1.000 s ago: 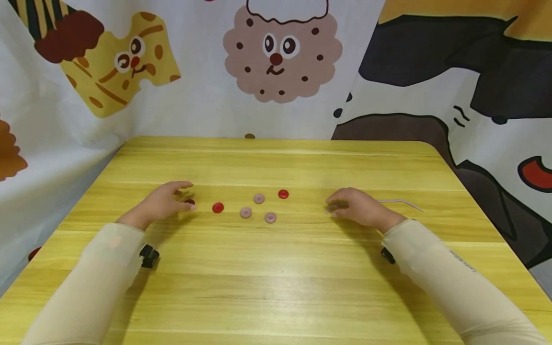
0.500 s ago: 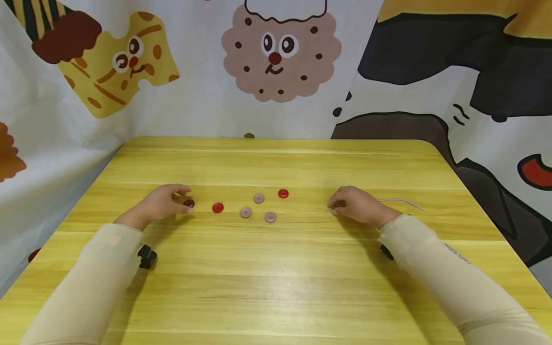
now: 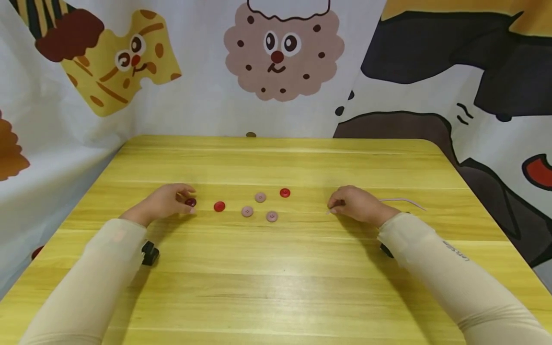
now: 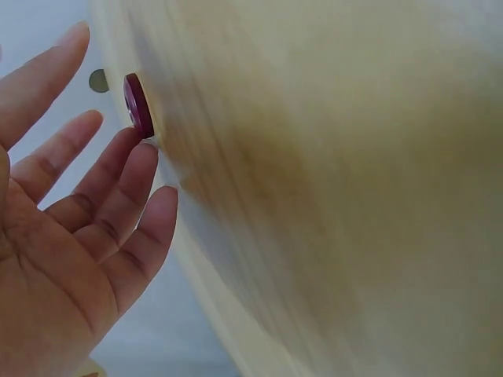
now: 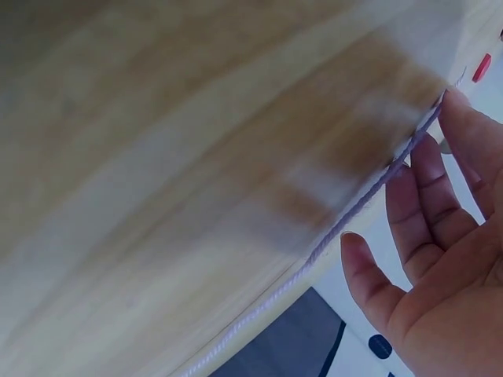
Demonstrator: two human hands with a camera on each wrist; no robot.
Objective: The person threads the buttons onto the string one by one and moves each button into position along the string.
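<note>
Sleeves: we see a beige left sleeve [image 3: 86, 282] and right sleeve [image 3: 453, 278] reaching in from the near edge, a black device [image 3: 150, 253] at the left cuff and another black device [image 3: 386, 249] at the right.

Table [image 3: 276, 297]: yellowish wood grain, running from below us to rounded far corners.

Nearest pink button [image 3: 271, 216]: flat on the wood, between the hands.

Left hand [image 3: 161, 203]: grip loose, fingers spread and lightly bent, nothing held that we can see.

Dark red button [image 4: 138, 106]: at the left fingertips, between thumb and fingers as seen from the head; touching or just beside, we cannot tell.

Right hand [image 3: 360, 206]: fingers bent, tips at the purple cord [image 3: 403, 200]; whether they pinch it, we cannot tell.

Cord's lie: along the table under that hand, a short end past the fingertips, the rest trailing out to the right.

Middle buttons: second pink button [image 3: 247, 211], with a red button [image 3: 219, 206] to its left.

Farthest buttons: third pink button [image 3: 260, 197], then a second red button [image 3: 284, 192] to its right.

Backdrop: we note white cloth [image 3: 198, 105] with cartoon food prints.
</note>
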